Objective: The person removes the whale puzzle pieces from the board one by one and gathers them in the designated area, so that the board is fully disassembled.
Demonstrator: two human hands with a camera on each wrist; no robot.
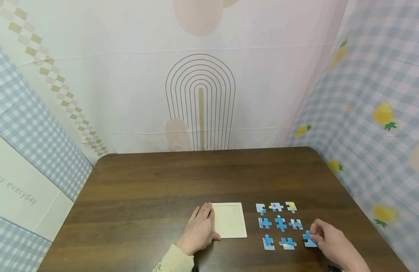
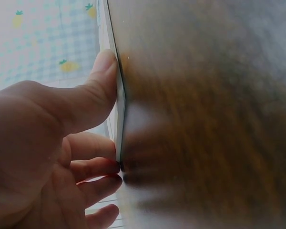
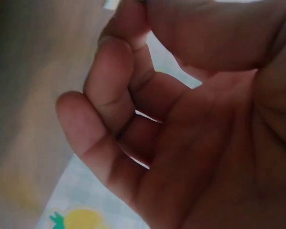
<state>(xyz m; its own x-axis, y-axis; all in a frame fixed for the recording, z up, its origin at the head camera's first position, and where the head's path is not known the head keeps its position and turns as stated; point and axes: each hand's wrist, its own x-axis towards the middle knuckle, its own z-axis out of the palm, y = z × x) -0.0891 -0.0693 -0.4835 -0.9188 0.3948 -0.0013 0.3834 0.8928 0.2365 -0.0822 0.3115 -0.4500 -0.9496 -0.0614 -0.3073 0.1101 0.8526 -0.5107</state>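
My left hand (image 1: 200, 228) rests along the left edge of a pale square puzzle tray (image 1: 228, 220), with fairly straight fingers at its side and the thumb by the lower corner. In the left wrist view, the thumb and fingertips touch the tray's thin edge (image 2: 119, 95). Out to the right, my right hand (image 1: 333, 241) pinches a blue jigsaw piece (image 1: 309, 240) between thumb and index finger, low over the table. That piece sits at the right end of the bottom row. In the right wrist view the other fingers are curled, and the thumb and index fingertips hide most of the piece.
Several jigsaw pieces (image 1: 281, 223) lie spaced in rows between the tray and my right hand, mostly blue and white, one with yellow (image 1: 291, 206). The dark wooden table (image 1: 144, 189) meets patterned cloths at the back and sides.
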